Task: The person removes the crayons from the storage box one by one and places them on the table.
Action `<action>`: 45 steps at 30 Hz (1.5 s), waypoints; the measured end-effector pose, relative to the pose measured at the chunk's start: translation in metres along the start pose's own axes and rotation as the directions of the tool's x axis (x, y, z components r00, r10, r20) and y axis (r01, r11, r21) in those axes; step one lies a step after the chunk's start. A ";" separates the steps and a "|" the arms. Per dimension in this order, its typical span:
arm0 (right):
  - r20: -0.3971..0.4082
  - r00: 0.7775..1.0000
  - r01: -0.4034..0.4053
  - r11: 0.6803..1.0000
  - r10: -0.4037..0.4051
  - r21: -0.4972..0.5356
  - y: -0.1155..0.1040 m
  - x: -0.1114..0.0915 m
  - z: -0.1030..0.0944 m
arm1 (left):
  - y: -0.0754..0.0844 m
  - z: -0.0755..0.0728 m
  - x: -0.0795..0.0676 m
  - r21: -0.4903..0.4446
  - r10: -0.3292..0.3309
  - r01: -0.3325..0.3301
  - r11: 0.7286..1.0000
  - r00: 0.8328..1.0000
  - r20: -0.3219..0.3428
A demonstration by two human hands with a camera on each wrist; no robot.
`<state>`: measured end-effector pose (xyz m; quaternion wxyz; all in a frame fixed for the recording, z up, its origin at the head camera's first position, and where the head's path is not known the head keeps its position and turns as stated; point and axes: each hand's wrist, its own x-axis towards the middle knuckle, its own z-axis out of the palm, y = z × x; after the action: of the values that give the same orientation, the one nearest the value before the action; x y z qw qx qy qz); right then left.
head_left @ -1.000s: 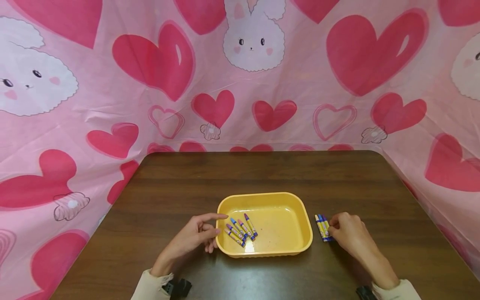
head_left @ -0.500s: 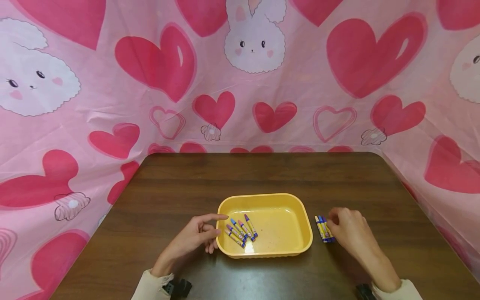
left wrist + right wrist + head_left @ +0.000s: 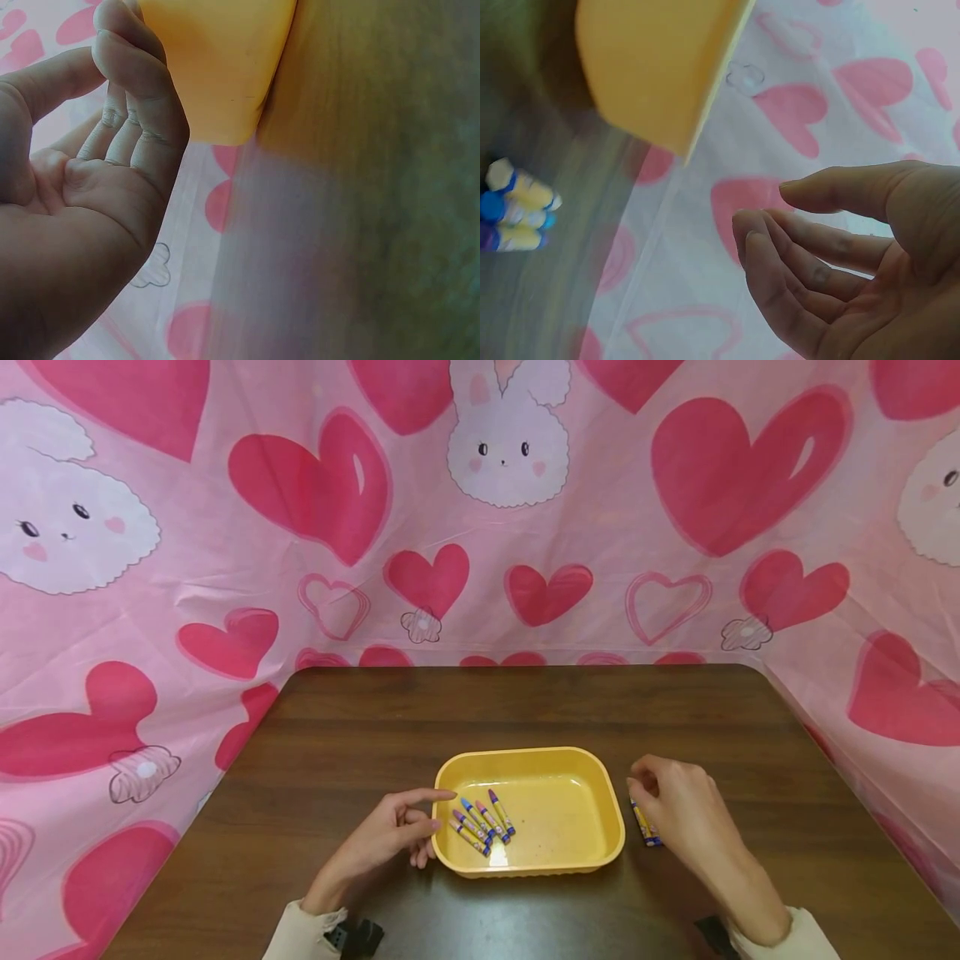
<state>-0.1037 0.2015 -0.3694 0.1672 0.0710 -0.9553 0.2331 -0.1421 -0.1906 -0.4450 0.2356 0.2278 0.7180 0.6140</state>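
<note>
At the left end of the tray, the left hand (image 3: 390, 831) rests with its forefinger stretched over the rim and its thumb close against it; it pinches nothing, and whether the thumb bears on the rim I cannot tell. Just inside, five crayons (image 3: 492, 822) lie side by side, slightly fanned, in the left part of the yellow tray (image 3: 558, 818), which sits flat on the table (image 3: 360, 727). Beyond the tray's right end, three crayons (image 3: 514, 211) lie close together on the table, partly covered by the hand in the head view. Above them hangs the right hand (image 3: 686, 806), fingers loosely bent, a gap between thumb and forefinger and nothing held; its wrist view shows it apart from the crayons.

The step in hand looks like a reach at the right-hand crayons, before any grip. Picking one up would call for lowering the fingertips, parting it from its neighbours and pinching its wrapped body, while the left hand need only keep the tray from sliding.
</note>
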 end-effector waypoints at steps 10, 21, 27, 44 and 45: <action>0.034 0.997 0.064 0.998 -0.064 0.012 -0.030 0.014 0.018 | -0.002 -0.002 0.000 -0.014 -0.018 0.018 1.000 1.000 0.007; 0.101 0.993 0.063 0.997 -0.066 0.034 -0.060 0.028 0.050 | -0.003 -0.003 0.000 -0.013 -0.010 0.011 1.000 1.000 0.010; 0.107 0.989 0.103 0.994 -0.106 0.029 -0.071 0.032 0.070 | -0.003 -0.002 0.000 -0.022 -0.026 0.026 0.999 1.000 0.004; 0.222 0.965 0.135 0.991 -0.137 0.023 -0.085 0.022 0.118 | -0.001 -0.002 0.000 -0.021 -0.028 0.029 0.999 1.000 0.007; 0.230 0.962 0.143 0.990 -0.144 0.023 -0.086 0.020 0.120 | -0.001 -0.002 0.000 -0.022 -0.027 0.027 0.999 1.000 0.008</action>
<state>-0.1383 0.0683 -0.4264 0.0711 0.1671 -0.9599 0.2136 -0.1435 -0.1920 -0.4458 0.2491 0.2178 0.7131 0.6180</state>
